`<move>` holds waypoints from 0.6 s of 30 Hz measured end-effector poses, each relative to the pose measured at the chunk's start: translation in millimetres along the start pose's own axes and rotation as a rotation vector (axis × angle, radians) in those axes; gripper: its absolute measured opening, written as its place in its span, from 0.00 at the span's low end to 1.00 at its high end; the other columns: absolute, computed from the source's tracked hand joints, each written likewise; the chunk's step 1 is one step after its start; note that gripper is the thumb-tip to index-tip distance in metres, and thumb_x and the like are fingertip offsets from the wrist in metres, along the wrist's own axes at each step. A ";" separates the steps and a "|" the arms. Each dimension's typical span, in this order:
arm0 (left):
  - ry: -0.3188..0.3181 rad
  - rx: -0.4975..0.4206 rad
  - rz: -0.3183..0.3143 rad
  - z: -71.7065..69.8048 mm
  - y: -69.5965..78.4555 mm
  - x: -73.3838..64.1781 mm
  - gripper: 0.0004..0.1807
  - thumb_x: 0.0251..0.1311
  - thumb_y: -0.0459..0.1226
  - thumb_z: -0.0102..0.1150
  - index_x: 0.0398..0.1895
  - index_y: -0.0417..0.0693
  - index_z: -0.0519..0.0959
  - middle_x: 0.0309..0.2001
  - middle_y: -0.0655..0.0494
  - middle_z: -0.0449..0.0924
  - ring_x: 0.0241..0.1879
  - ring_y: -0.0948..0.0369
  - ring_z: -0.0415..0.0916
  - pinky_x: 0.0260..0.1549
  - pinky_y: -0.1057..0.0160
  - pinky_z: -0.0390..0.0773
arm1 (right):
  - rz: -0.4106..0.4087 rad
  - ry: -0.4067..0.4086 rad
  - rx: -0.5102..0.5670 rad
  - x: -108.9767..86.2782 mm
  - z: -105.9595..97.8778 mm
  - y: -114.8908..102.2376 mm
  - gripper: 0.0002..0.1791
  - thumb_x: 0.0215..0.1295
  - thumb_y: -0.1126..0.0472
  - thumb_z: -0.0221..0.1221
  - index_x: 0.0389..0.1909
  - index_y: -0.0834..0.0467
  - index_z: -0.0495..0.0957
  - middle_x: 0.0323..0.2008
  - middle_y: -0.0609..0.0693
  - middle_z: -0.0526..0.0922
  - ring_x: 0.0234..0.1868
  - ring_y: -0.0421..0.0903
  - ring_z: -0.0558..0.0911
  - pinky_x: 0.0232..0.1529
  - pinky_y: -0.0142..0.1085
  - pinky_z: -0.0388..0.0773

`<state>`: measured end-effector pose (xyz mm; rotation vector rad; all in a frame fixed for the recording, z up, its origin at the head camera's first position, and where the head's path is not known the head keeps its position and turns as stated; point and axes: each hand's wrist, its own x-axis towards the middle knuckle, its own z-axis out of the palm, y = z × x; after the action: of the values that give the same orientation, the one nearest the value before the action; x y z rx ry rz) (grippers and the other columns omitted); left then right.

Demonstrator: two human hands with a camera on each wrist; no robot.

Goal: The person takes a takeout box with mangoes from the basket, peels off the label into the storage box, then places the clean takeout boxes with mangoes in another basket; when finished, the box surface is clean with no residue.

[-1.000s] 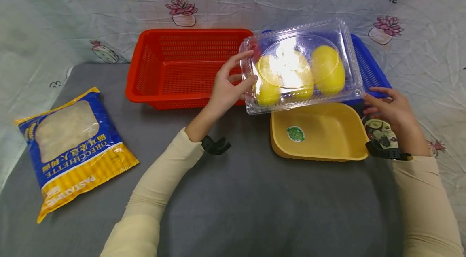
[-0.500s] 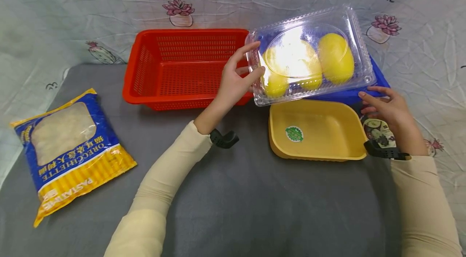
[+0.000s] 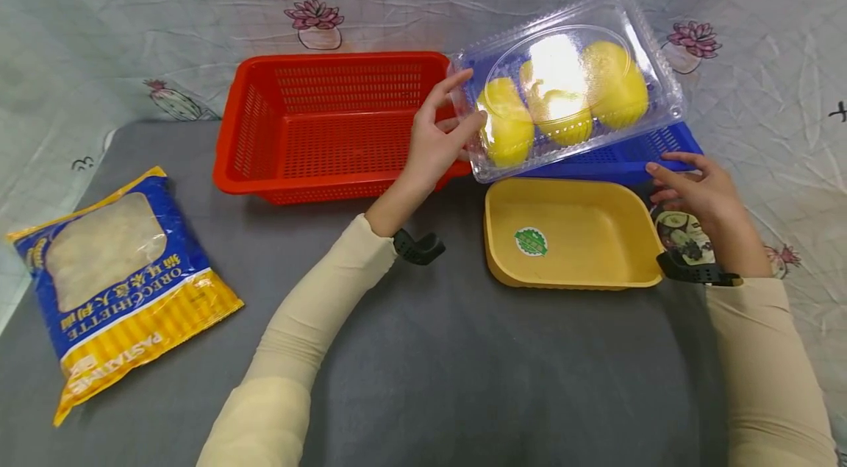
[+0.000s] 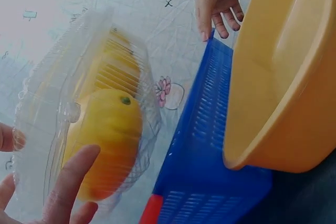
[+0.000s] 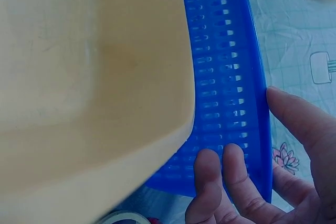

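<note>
My left hand (image 3: 440, 129) grips the left end of a clear plastic clamshell box (image 3: 582, 18), thumb on top and other fingers at its side. Three yellow fruits that look like mangoes (image 3: 508, 132) show through its glossy lid; one mango (image 4: 107, 129) appears close up in the left wrist view. The box is tilted above a blue perforated basket (image 3: 662, 143), hiding much of it. At that basket's right front corner is my right hand (image 3: 704, 191). In the right wrist view its thumb touches the blue rim, and the other fingers are loosely bent beside the wall.
A red perforated basket (image 3: 331, 143) stands left of the blue one. In front of the blue basket sits a yellow basin (image 3: 576, 232) with a green sticker. A bag of orecchiette pasta (image 3: 126, 283) lies far left. Under my right wrist is a round labelled item (image 3: 684, 235).
My left hand has carried the box of mangoes farther away and slightly right, tilting it more and uncovering the basin and the blue basket's front. My right hand has stayed by the blue basket's corner.
</note>
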<state>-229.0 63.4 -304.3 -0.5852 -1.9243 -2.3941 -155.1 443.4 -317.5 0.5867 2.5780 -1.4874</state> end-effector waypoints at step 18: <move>0.076 -0.060 -0.080 20.6 -23.2 19.0 0.30 0.62 0.31 0.60 0.68 0.48 0.67 0.55 0.43 0.65 0.32 0.52 0.83 0.20 0.63 0.82 | 0.003 -0.016 0.089 1.5 -0.7 2.3 0.38 0.64 0.47 0.62 0.68 0.57 0.57 0.25 0.32 0.81 0.23 0.36 0.84 0.28 0.29 0.82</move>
<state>-246.5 92.7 -317.0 -0.4197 -1.8873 -2.4901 -155.6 445.4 -319.4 0.5868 2.5089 -1.6058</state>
